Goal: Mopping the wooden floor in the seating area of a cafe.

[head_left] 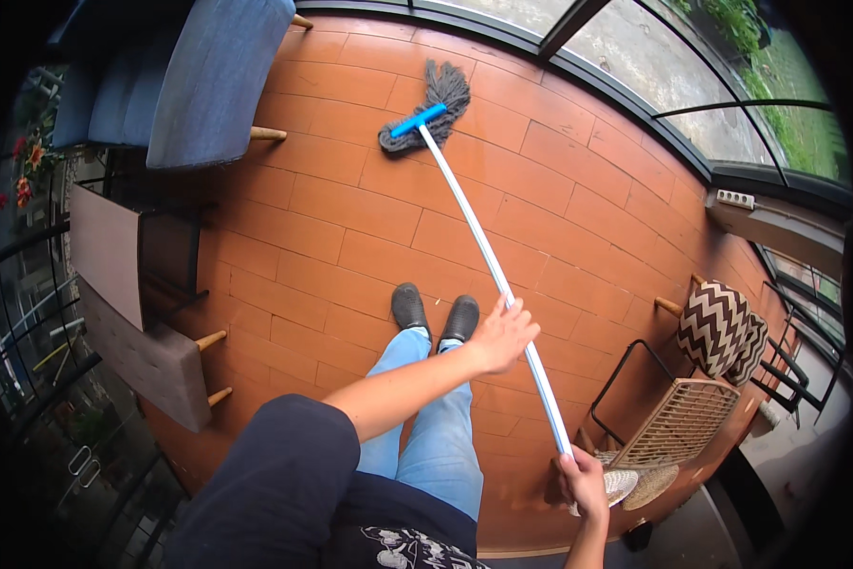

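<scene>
A mop lies across the view, its grey stringy head (448,87) spread on the tiled floor below a blue clamp (419,120). From the clamp a long white handle (472,223) slants down to the right toward me. My left hand (504,334) reaches across my body and is closed around the middle of the handle, knuckles up. Near the handle's upper end my right hand (585,482) is wrapped round it, and part of its fingers is hidden.
A blue armchair (220,81) stands far left, with a side table (109,248) and grey tufted seat (151,365) nearer. On the right are a zigzag-patterned seat (715,327), a wicker chair (678,422) and a power strip (735,199). Glass panels (635,66) line the far side.
</scene>
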### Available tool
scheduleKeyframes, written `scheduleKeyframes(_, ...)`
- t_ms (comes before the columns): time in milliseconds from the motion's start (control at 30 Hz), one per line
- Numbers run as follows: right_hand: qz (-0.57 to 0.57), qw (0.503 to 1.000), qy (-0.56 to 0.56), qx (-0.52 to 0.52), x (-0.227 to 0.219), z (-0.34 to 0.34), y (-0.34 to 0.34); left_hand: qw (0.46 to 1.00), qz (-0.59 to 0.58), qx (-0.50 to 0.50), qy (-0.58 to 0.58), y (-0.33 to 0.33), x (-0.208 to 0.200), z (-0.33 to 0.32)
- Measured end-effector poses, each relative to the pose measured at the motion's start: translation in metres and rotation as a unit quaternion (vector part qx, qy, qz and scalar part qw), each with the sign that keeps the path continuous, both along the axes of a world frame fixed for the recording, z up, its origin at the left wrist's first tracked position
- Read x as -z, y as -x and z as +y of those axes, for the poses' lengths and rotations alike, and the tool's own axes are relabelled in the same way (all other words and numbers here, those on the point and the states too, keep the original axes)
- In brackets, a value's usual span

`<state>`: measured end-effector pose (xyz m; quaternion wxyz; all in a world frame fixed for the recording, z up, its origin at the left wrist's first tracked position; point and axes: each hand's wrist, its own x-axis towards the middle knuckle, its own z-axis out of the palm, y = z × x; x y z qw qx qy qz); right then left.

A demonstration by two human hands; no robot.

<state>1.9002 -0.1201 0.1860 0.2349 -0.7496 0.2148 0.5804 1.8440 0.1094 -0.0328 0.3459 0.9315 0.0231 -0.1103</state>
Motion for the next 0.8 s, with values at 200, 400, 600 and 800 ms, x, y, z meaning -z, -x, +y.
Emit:
scheduleKeyframes(200,0.025,0.987,0.061,-0.148,-0.106,-0.024,-0.078,0.958,0.020,-0.155,0.241,0.049,-0.072,-0.065)
scheduleKeyframes(400,-0.035,0.831,0.022,-0.555,-0.042,0.128,-0.073,0.857,0.144,-0.434,0.237,0.109,-0.022,-0.023)
scheduleKeyframes(600,-0.059,0.706,-0.042,-0.704,0.009,0.183,-0.022,0.823,0.175,-0.527,0.119,0.178,0.023,0.008)
scheduleKeyframes(800,-0.073,0.653,-0.021,-0.754,-0.042,0.192,-0.112,0.794,0.070,-0.584,0.153,0.079,-0.006,-0.041)
